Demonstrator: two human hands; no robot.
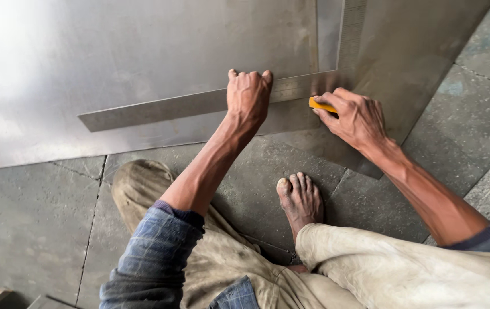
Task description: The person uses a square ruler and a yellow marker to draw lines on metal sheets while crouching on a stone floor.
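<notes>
I see the left hand [249,94] pressed flat, fingers spread, on the steel square [199,104] lying on the metal sheet [113,51]; the arm is straight. The right hand [356,117] pinches a yellow marker [320,105] against the square's edge; wrist bent.

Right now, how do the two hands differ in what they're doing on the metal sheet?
The left hand lies flat, fingers spread over the long steel square, pressing it down; the right hand is curled, pinching a small yellow marker. The left sits on top of the blade; the right sits beside its lower edge, near the corner. Both rest over the metal sheet on the floor.
</notes>
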